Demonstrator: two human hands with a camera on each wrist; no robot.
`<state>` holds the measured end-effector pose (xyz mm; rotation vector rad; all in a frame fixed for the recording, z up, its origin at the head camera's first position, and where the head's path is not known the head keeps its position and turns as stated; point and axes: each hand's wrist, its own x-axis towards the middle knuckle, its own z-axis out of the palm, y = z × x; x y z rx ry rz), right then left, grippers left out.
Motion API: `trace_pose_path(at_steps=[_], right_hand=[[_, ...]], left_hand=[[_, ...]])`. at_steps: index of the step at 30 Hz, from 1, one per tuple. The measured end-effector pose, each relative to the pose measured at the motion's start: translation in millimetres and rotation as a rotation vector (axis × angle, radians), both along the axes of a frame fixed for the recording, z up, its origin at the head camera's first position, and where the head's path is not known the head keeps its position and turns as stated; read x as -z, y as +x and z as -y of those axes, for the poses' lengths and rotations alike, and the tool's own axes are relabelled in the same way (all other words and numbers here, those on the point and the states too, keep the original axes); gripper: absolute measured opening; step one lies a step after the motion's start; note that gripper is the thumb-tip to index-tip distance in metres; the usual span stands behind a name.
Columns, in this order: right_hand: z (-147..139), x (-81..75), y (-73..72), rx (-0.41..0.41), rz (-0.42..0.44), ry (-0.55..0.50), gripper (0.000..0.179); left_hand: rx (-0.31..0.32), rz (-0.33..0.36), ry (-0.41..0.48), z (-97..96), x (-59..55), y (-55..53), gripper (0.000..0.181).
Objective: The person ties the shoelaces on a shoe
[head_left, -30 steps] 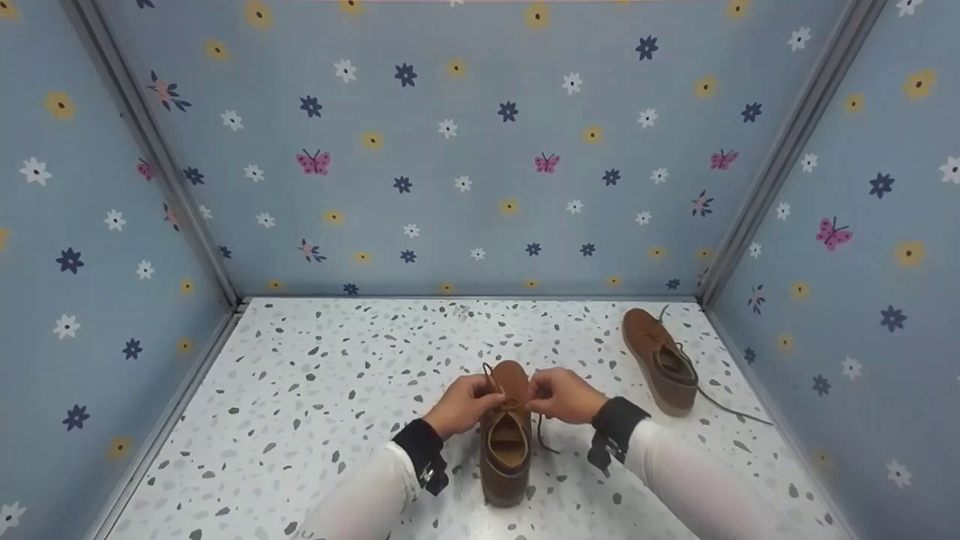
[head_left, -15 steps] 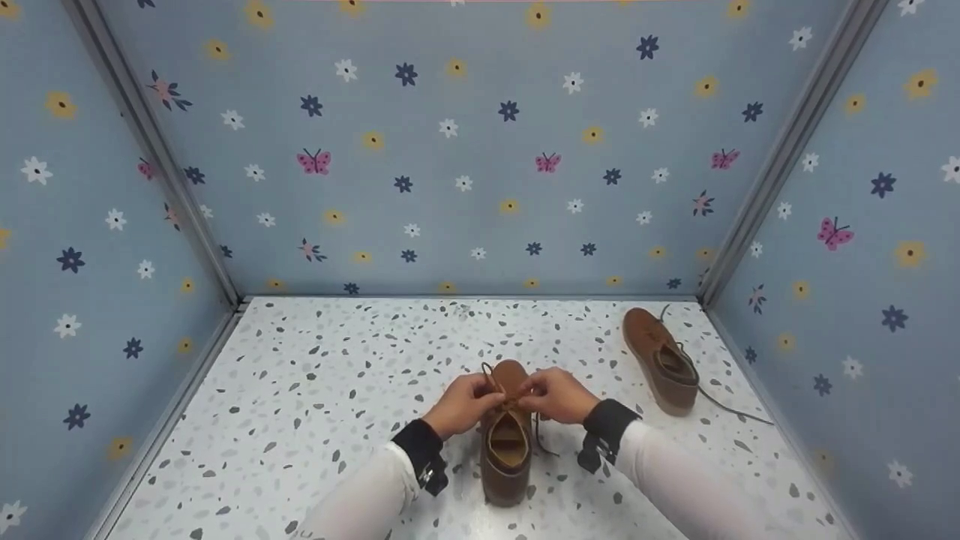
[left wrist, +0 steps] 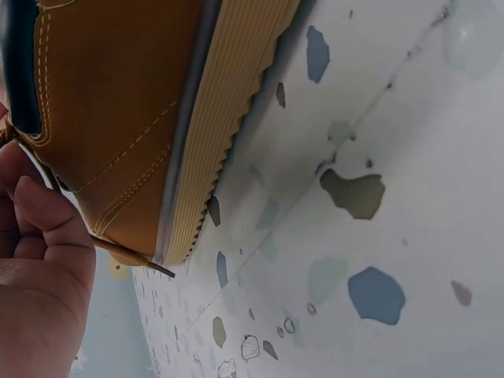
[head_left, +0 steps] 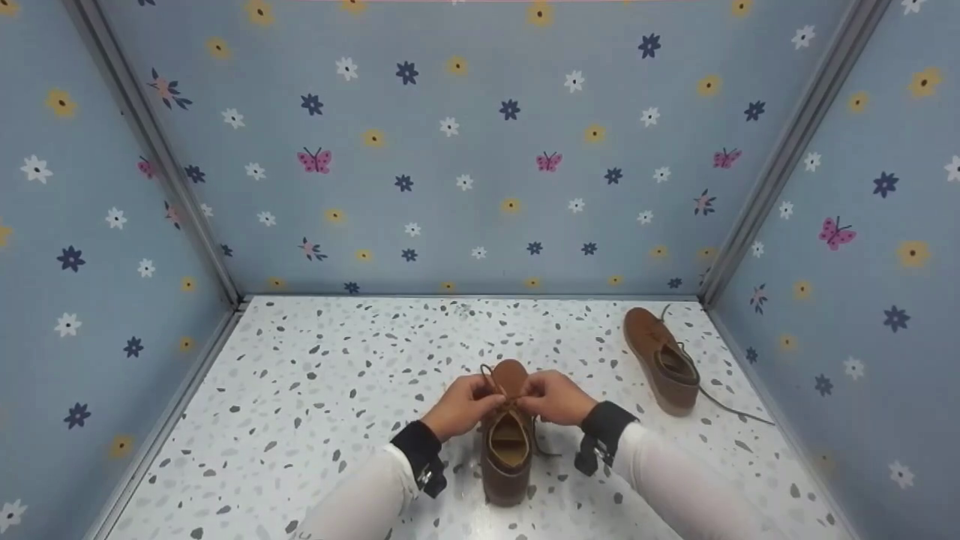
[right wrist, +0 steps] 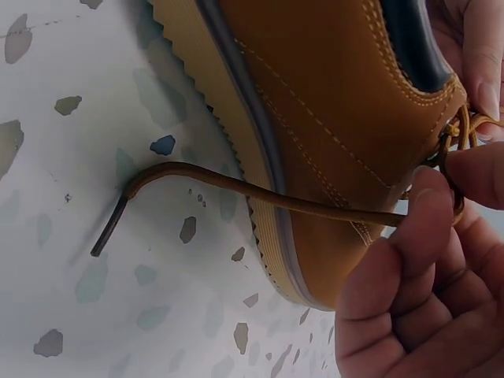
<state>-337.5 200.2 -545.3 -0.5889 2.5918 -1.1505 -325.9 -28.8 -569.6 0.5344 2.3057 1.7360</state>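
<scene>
A brown lace-up shoe stands upright on the floor, toe pointing away, between my two hands. My left hand pinches a shoelace at the left of the lacing, and a short lace end hangs past its fingers. From the right, my right hand pinches the lace close to the eyelets. In the right wrist view a long lace tail runs from that hand across the shoe's side to above the floor. A loop rises beside the left fingers. Fingers partly hide the lacing.
A second brown shoe sits at the right with its laces loose, one trailing toward the right wall. Flower-patterned panels enclose the speckled white floor at the back and both sides.
My right hand has moved left, closer to the shoe's lacing and the left hand. The lace tail at the shoe's right has shifted slightly. My left hand stays nearly in place.
</scene>
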Motion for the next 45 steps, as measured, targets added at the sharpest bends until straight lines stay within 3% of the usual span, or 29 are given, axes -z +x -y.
trace_pose_path(at_steps=[6,15,23,33,38,45], right_hand=[[4,0.4,1.5,0.016,-0.026,0.018,0.009],[9,4.6,2.3,0.038,-0.103,0.034,0.015],[11,8.2,4.4,0.052,-0.137,0.021,0.018],[1,3.7,2.9,-0.022,0.030,-0.052,0.007],[-5,0.3,3.5,-0.043,0.116,-0.082,0.015],[-8,-1.1,5.3,-0.031,0.148,-0.123,0.011]], left_hand=[[0.017,-0.014,-0.009,0.9,-0.1,2.0,0.016],[0.057,-0.096,-0.056,3.9,2.5,1.9,0.008],[0.005,-0.168,-0.069,-2.6,3.4,4.3,0.004],[-0.037,-0.157,-0.102,-8.0,0.9,7.8,0.009],[-0.045,-0.148,-0.097,-8.1,1.6,7.2,0.012],[-0.054,-0.171,-0.091,-9.2,4.1,6.9,0.011]])
